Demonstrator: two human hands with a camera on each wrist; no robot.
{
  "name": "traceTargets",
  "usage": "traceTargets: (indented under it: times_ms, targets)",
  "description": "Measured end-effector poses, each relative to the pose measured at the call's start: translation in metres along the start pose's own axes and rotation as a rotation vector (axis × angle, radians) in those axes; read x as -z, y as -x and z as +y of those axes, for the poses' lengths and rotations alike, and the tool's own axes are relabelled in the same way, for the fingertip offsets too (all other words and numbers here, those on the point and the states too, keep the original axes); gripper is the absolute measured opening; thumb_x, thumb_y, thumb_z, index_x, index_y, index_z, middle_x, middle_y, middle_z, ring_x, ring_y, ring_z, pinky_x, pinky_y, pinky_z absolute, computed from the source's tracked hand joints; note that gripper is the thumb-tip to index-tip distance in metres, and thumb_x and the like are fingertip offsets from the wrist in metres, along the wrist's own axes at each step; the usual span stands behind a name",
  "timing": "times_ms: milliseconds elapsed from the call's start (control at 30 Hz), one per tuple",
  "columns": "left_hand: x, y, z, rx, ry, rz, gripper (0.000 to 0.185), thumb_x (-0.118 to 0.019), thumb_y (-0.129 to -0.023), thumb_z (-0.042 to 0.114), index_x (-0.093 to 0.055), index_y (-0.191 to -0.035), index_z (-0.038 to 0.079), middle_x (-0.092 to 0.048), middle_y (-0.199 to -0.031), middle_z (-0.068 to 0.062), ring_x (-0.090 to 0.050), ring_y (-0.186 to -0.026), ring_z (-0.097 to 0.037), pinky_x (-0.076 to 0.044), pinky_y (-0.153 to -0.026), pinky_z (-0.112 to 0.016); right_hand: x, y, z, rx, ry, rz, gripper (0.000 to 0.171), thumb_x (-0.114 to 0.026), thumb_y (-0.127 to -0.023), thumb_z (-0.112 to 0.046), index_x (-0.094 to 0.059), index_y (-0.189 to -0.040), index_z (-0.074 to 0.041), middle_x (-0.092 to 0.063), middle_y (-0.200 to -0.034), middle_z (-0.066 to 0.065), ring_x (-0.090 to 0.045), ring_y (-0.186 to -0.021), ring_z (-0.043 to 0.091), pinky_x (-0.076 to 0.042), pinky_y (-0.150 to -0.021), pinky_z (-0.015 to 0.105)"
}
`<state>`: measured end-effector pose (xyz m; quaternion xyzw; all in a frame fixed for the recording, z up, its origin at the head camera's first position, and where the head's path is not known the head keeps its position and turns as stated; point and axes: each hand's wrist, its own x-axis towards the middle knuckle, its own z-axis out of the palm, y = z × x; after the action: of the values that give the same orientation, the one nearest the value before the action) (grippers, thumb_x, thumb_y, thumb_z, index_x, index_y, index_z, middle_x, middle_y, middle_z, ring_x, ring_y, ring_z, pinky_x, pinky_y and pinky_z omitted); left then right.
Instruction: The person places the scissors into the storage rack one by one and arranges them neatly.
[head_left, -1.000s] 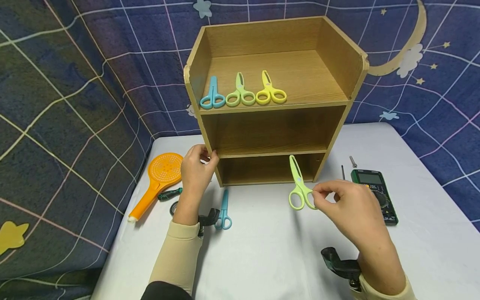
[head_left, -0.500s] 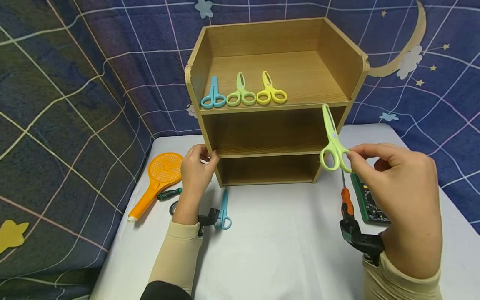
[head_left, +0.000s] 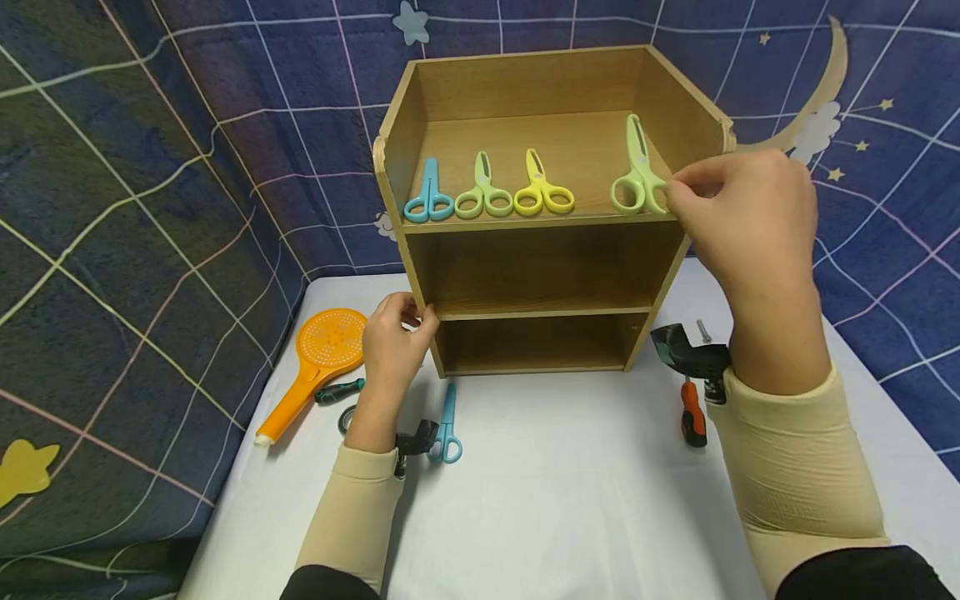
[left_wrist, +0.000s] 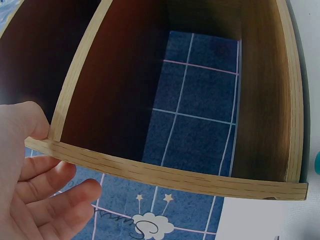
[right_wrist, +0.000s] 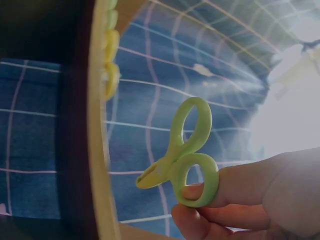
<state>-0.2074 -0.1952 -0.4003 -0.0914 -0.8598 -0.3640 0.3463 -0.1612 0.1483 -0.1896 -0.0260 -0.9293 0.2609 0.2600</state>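
Blue grid-patterned backdrop (head_left: 150, 167) (stars, moon)

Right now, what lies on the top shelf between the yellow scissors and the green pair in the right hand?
Nothing: in the head view, bare wood separates the yellow scissors from the green scissors pinched by the right hand.
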Motion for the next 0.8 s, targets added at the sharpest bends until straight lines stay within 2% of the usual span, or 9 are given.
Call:
traceTargets:
  times_ms: [133,333,500,667,733,800]
  targets:
    - [0.000,0.000,-0.001,0.000,-0.003,-0.003,0.015,-0.072,-0.089,0.015,-0.068,-0.093,0.001,-0.065,-0.082,-0.012,-0.065,-0.072,-0.027,-0.057,-0.064,-0.040,-0.014,-0.017,-0.007,0.006,0.049,-0.056,0.033,-0.056,-0.092,-0.022,-0.081,-0.109,-0.009,-0.076,-0.104,0.016,-0.062,-0.100,0.040,-0.042,-0.079,0.052]
    - [0.000,0.000,-0.001,0.009,0.003,-0.006,0.017,-0.073,-0.088,0.016,-0.068,-0.093,0.000,-0.066,-0.082,-0.012,-0.065,-0.072,-0.028,-0.056,-0.065,-0.040,-0.031,-0.030,-0.011,-0.002,0.116,-0.085,0.033,-0.051,-0.089,-0.014,-0.083,-0.096,-0.006,-0.076,-0.089,0.015,-0.063,-0.095,0.040,-0.046,-0.076,0.055]
    - [0.001,0.001,0.001,0.013,-0.001,-0.009,0.018,-0.073,-0.088,0.016,-0.068,-0.094,0.000,-0.065,-0.082,-0.012,-0.065,-0.072,-0.027,-0.057,-0.065,-0.040,-0.038,-0.034,-0.011,0.012,0.142,-0.098,0.032,-0.053,-0.090,-0.017,-0.083,-0.100,-0.008,-0.076,-0.096,0.016,-0.064,-0.098,0.045,-0.048,-0.076,0.059]
    - [0.001,0.001,0.001,0.019,-0.009,-0.017,0.017,-0.072,-0.089,0.016,-0.068,-0.094,0.000,-0.066,-0.083,-0.012,-0.066,-0.073,-0.027,-0.057,-0.065,-0.040,-0.038,-0.029,-0.006,0.032,0.095,-0.057,0.038,-0.050,-0.095,-0.026,-0.083,-0.086,-0.010,-0.070,-0.077,0.015,-0.063,-0.087,0.043,-0.044,-0.067,0.055]
    - [0.001,0.001,0.001,0.022,-0.010,-0.017,0.017,-0.072,-0.089,0.016,-0.068,-0.094,0.000,-0.066,-0.083,-0.012,-0.066,-0.073,-0.027,-0.057,-0.065,-0.040,-0.037,-0.024,-0.004,0.047,0.069,-0.017,0.041,-0.048,-0.097,-0.030,-0.083,-0.089,-0.010,-0.071,-0.078,0.015,-0.063,-0.086,0.044,-0.042,-0.066,0.055]
    - [0.001,0.000,0.001,0.027,-0.013,-0.020,0.017,-0.073,-0.089,0.015,-0.068,-0.095,0.000,-0.066,-0.084,-0.012,-0.065,-0.073,-0.027,-0.057,-0.065,-0.040,-0.034,-0.018,-0.004,0.066,0.044,0.036,0.042,-0.047,-0.099,-0.031,-0.083,-0.096,-0.009,-0.075,-0.084,0.017,-0.064,-0.088,0.045,-0.042,-0.068,0.057]
